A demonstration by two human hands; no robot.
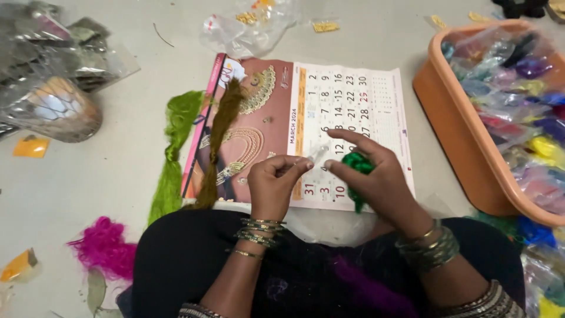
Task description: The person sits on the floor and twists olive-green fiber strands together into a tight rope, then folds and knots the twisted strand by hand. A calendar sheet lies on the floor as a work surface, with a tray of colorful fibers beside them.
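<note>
My left hand (273, 182) is pinched shut on a small clear bit (318, 153), perhaps a bead or thin plastic piece; its exact kind is too small to tell. My right hand (376, 176) holds a bundle of dark green silk thread (356, 168) in its palm, with the forefinger stretched toward the left fingertips. Both hands hover over a wall calendar (353, 100) that lies flat on the floor. An olive-brown thread skein (216, 141) lies across the calendar's picture half. A bright green skein (173, 147) lies beside its left edge.
An orange plastic tub (465, 141) full of coloured thread packets stands at the right. Magenta thread (106, 247) lies at lower left, clear plastic bags (59, 76) at upper left and top centre (247, 26). Small gold pieces (325, 26) dot the floor.
</note>
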